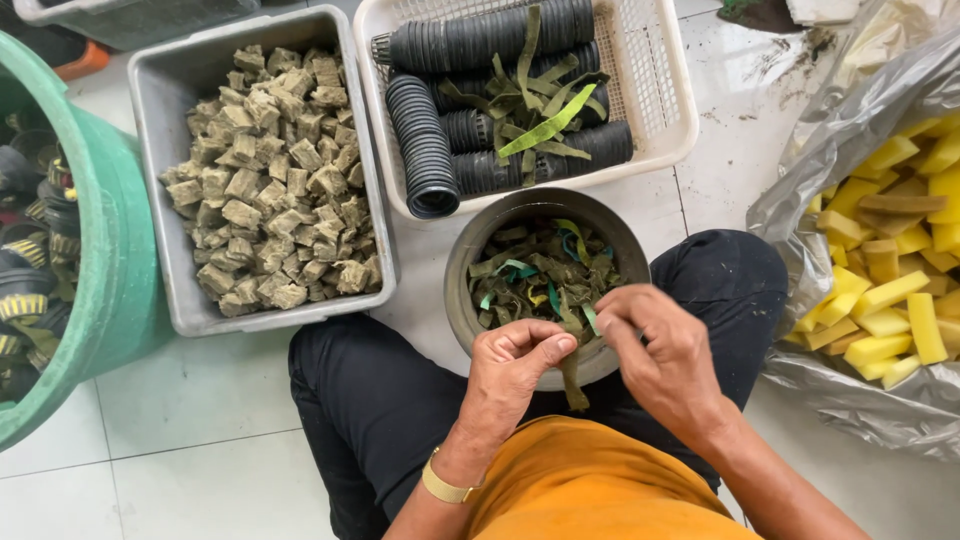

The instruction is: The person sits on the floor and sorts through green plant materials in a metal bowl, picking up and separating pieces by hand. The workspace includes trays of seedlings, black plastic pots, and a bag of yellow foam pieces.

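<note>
Left hand point(515, 362) pinches a dull green strip point(573, 385) that hangs over the near rim of the round grey bowl point(462, 262). Right hand point(662, 352) closes its fingertips on strips at that rim. Bowl rests between the knees on the floor, behind it a white basket point(660, 80) of black ribbed pots point(422, 145).
</note>
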